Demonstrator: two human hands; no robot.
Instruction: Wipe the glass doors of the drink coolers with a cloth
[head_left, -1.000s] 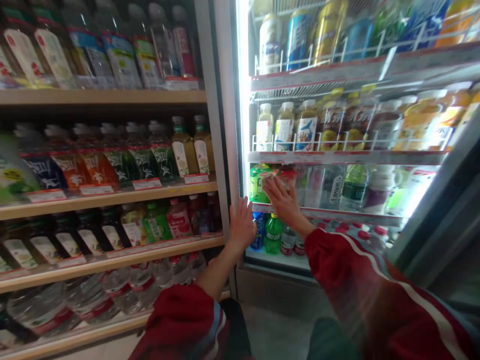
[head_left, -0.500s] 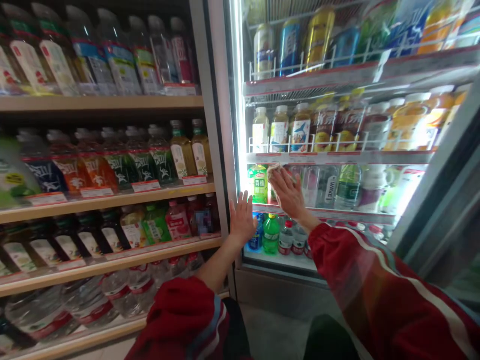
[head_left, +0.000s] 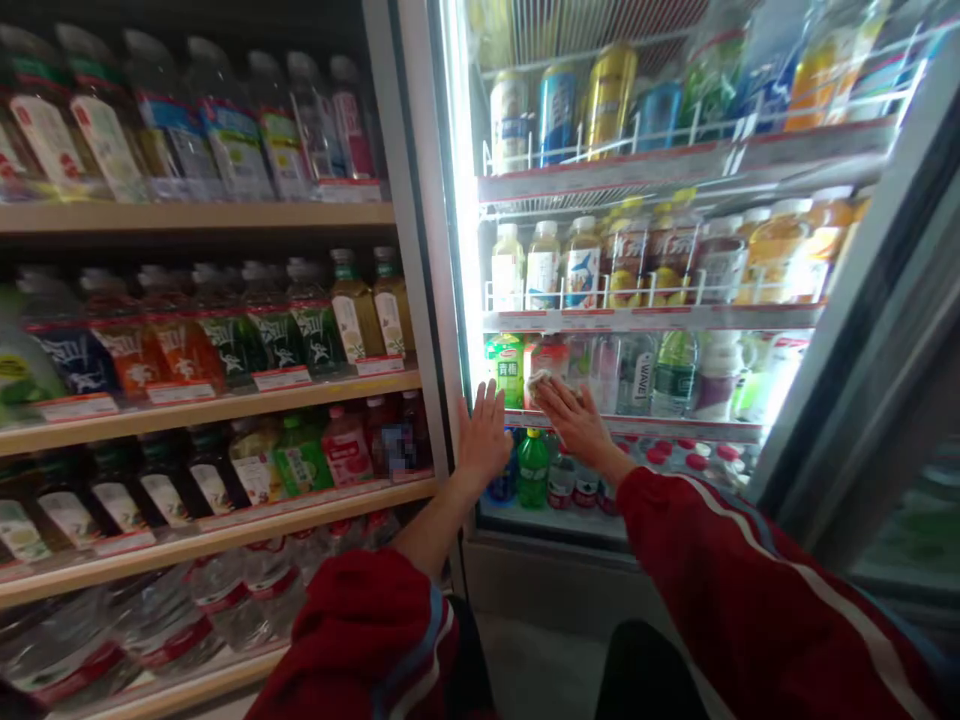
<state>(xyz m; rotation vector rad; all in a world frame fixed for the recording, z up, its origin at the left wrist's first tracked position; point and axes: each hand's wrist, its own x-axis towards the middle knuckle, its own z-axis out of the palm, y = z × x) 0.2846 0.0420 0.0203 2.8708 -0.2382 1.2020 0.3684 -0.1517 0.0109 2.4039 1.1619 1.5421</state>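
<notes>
My right hand (head_left: 576, 418) presses a light cloth (head_left: 541, 380) flat against the glass door (head_left: 637, 400) of a lit drinks fridge. Its fingers stretch over the cloth, which peeks out past the fingertips. To the left, my left hand (head_left: 484, 435) rests with spread fingers against the fridge's left door edge, holding nothing. Behind the glass, between the two hands, stand a green carton-like drink (head_left: 506, 368) and, one shelf below, a green bottle (head_left: 533, 470).
An open shelf unit (head_left: 210, 405) with rows of bottles stands on the left. Bottled juices (head_left: 776, 250) and cans (head_left: 611, 100) fill the upper fridge shelves. A dark door frame (head_left: 832, 350) slants along the right. My knees show at the bottom.
My right hand has slid the cloth downward on the glass. My left hand has stayed about where it was, and the view has shifted slightly.
</notes>
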